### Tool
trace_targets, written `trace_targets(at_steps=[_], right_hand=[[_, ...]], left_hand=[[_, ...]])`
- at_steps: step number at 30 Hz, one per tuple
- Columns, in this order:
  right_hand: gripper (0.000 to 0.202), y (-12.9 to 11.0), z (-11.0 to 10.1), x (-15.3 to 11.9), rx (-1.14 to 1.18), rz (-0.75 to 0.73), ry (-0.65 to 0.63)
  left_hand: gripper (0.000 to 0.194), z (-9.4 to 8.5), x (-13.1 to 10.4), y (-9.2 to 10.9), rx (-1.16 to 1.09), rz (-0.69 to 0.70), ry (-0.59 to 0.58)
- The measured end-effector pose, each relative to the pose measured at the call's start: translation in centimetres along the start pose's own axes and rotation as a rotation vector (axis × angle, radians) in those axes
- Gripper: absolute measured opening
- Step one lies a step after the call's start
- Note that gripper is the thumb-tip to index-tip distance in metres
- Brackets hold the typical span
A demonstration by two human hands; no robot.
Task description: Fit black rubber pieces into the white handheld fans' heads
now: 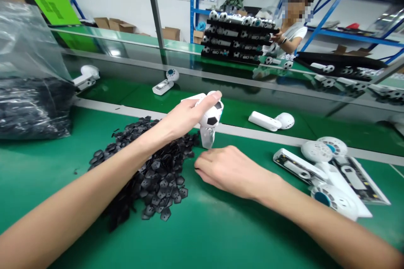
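My left hand (192,113) is closed on a white soccer-ball device (212,118) with black pentagon patches, its thumb across the top of the ball. A translucent white part (207,136) of it points down. Just below and to the right, my right hand (229,170) has its fingers curled and pressed together near the mat; whatever they hold, if anything, is hidden. A heap of small black pentagon pieces (158,180) lies beside and under my left forearm on the green table (202,235).
Several white devices (334,176) lie at the right. Single ones (263,121) rest on the green strip behind the pale edge. A clear bag of black pieces (33,105) stands left. Across the line, a person (292,29) holds stacked black trays (236,38).
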State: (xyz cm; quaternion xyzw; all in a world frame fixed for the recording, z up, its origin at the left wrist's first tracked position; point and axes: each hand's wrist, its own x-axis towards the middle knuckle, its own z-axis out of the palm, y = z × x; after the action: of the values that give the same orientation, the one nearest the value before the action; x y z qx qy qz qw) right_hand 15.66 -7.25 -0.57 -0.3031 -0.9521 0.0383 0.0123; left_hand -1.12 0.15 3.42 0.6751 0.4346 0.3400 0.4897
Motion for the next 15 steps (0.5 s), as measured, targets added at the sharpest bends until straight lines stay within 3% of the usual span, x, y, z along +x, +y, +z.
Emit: trace_targets(at_steps=[4, 8, 11, 15], right_hand=[[0.013, 1.8, -3.0, -4.0, 0.452, 0.260, 0.165], [0.009, 3.2, -4.6, -6.3, 0.783, 0.381, 0.396], [0.012, 3.6, -5.5, -6.9, 0.871, 0.377, 0.529], [0.016, 3.4, -6.5, -7.3, 1.023, 0.350, 0.620]], left_hand=[[0.069, -1.8, -0.5, 1.2, -0.031, -0.266, -0.270], [0.068, -2.0, -1.1, 1.6, -0.121, -0.377, -0.377], [0.054, -1.4, -1.5, 1.7, -0.312, -0.325, -0.392], [0.035, -0.2, -1.8, 1.8, -0.518, -0.239, -0.284]])
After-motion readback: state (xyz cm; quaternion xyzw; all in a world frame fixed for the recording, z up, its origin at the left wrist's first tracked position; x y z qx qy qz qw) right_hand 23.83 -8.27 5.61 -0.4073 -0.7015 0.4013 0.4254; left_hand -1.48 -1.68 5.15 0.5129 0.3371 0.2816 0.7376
